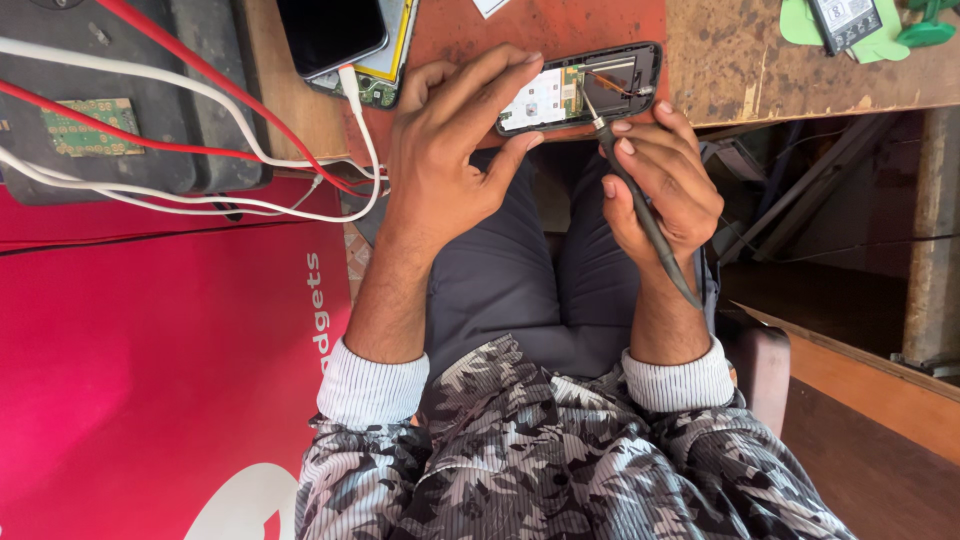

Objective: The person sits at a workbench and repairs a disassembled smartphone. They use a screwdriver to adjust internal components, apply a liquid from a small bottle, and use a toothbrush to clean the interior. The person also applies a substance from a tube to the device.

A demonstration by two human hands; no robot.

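An opened black mobile phone (585,87) lies at the near edge of the wooden workbench (760,60), its white shield and green circuit board exposed. My left hand (455,145) rests on its left end, fingers laid over the case and thumb under the edge. My right hand (660,185) grips a thin dark screwdriver (645,215) like a pen. Its metal tip points into the phone's inside near the board.
A black-screened phone (330,30) on a dismantled device (385,70) lies at the back left. White (250,145) and red cables (190,75) cross a dark unit (150,110) with a small green board (88,125). A red panel (150,380) fills the left. Green pieces (925,30) sit far right.
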